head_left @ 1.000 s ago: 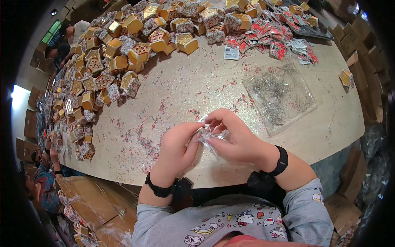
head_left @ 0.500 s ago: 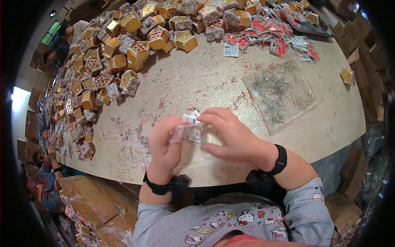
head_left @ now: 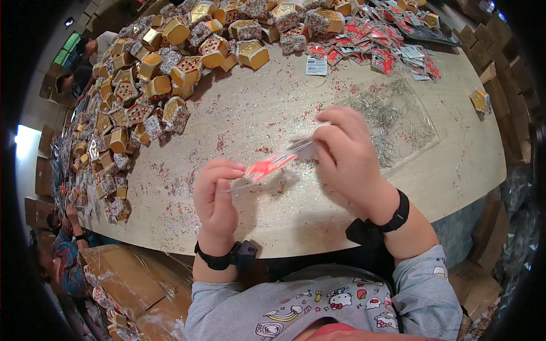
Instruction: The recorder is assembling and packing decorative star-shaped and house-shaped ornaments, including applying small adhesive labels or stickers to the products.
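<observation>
Over the near middle of the table, my left hand (head_left: 216,196) pinches one end of a clear plastic bag, with fingers and thumb closed. Red-and-white hang tags (head_left: 267,166) show in or against the plastic between my hands, slightly blurred. My right hand (head_left: 347,150), higher and to the right, is closed on the other end, where thin greyish-white edges of tags stick out from its fingertips. Exactly how tags and plastic lie within its grip is hidden. Both hands are raised a little above the tabletop.
House-shaped gold ornaments (head_left: 176,31) with speckled coating are heaped along the left and back. Red-and-white tags (head_left: 369,37) pile at the back right. A clear bag of metal wire pieces (head_left: 392,122) lies right of my hand. Glitter covers the wooden table (head_left: 239,113). Co-workers sit at far left.
My hands have moved apart, the right one up and right, the left slightly down. The tags, bunched white side up between them, now stretch out with red showing.
</observation>
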`<state>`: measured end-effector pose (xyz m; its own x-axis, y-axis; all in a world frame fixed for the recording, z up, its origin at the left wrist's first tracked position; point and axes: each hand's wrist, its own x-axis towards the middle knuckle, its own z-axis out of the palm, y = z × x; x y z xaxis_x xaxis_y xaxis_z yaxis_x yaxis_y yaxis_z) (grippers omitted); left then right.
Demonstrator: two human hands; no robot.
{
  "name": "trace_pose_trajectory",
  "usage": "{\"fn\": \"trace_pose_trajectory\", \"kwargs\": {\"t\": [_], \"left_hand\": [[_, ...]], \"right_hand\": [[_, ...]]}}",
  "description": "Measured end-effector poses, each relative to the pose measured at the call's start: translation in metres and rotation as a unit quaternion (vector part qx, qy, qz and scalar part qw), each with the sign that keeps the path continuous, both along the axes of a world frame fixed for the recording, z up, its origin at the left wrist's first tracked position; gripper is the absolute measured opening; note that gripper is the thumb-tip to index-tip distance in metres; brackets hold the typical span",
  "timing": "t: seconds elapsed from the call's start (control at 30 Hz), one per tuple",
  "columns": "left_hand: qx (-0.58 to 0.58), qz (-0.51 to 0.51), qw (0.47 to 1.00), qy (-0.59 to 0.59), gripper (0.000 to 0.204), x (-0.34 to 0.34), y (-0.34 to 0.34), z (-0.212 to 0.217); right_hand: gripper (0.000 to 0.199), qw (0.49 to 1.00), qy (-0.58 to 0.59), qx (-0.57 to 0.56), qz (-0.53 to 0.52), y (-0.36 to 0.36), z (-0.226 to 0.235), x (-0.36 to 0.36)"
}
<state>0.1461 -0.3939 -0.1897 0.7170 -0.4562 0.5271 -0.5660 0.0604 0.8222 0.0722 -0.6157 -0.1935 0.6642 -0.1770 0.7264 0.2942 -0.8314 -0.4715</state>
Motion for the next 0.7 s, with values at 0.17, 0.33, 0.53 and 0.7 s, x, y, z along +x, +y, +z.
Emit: {"fn": "trace_pose_trajectory", "kwargs": {"t": [0.17, 0.33, 0.53, 0.7], "left_hand": [[0.211, -0.103, 0.971, -0.049, 0.005, 0.003, -0.012, 0.011], [0.264, -0.165, 0.950, -0.012, 0.010, 0.002, -0.016, 0.006], [0.205, -0.214, 0.950, 0.100, 0.008, 0.001, -0.011, 0.009], [0.145, -0.264, 0.921, 0.249, 0.006, 0.001, -0.007, 0.001]], "right_hand": [[0.017, 0.991, 0.065, -0.109, -0.038, -0.010, 0.010, -0.005], [0.026, 0.976, 0.173, -0.033, 0.129, -0.041, 0.010, -0.005], [0.025, 0.950, 0.272, -0.026, -0.151, -0.082, 0.020, -0.025], [0.020, 0.919, 0.324, -0.088, -0.205, -0.093, -0.014, -0.013]]}}
